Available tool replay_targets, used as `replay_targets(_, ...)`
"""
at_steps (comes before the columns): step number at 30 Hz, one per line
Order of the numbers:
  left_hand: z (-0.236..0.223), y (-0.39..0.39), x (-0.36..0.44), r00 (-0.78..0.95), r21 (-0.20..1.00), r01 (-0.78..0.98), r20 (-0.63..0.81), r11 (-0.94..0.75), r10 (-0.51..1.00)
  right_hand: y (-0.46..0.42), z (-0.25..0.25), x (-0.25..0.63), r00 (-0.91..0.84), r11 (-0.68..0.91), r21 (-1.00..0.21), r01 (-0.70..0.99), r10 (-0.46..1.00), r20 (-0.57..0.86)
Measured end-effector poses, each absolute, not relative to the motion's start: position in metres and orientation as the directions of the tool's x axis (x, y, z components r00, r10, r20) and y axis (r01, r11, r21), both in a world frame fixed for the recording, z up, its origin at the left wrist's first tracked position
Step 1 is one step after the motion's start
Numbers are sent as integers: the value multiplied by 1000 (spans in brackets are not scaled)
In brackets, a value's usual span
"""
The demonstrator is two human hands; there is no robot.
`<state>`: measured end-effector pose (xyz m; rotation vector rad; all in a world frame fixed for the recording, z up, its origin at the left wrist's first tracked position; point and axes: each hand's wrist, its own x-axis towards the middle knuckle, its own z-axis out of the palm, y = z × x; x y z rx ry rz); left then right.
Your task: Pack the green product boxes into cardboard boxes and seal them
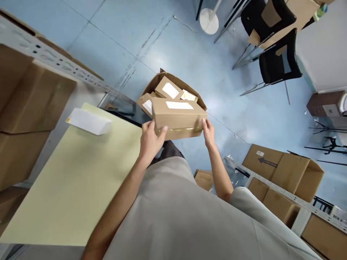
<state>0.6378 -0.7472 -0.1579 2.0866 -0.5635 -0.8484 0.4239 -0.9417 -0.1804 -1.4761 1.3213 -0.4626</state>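
Between my two hands is a brown cardboard box with a white label on top and shiny tape along its near side. My left hand grips its left end, thumb on the near face. At the right end, the fingers of my right hand press against the side. Just beyond it, a large open carton stands on the floor with several smaller labelled boxes inside. The held box hides part of that carton; whether they touch, I cannot tell.
A pale yellow tabletop lies to my left, with a folded white paper piece on it. Shelving with cartons stands far left. Right are more shelved cartons. Black chairs and a white round base stand farther off.
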Motion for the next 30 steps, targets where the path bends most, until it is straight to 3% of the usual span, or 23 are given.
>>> replay_targets(8,-201,-913,630,421,824,-333,-305,-458,-854,-1017,-212,366,-53,243,-883,-401,-969,-243)
replay_targets(10,-217,-924,630,340,780,-361,-400,-511,-851,-1027,-229,363,-20,285,-833,-474,-949,-313)
replay_targets(13,-242,-902,632,233,691,-368,-579,-622,-781,-1030,-257,367,69,375,-610,-697,-813,-578)
replay_targets(16,-258,-843,630,220,693,-210,-653,-689,-724,-1020,-277,379,134,363,-484,-796,-673,-727)
replay_targets(20,-264,-752,631,272,645,108,-751,-756,-602,-1001,-289,410,262,265,-507,-821,-614,-745)
replay_targets(26,-246,-658,650,526,601,422,-772,-679,-357,-970,-289,508,558,45,-642,-765,-450,-697)
replay_targets(30,-219,-626,652,656,652,502,-715,-569,-240,-928,-269,597,798,-103,-806,-583,-258,-544)
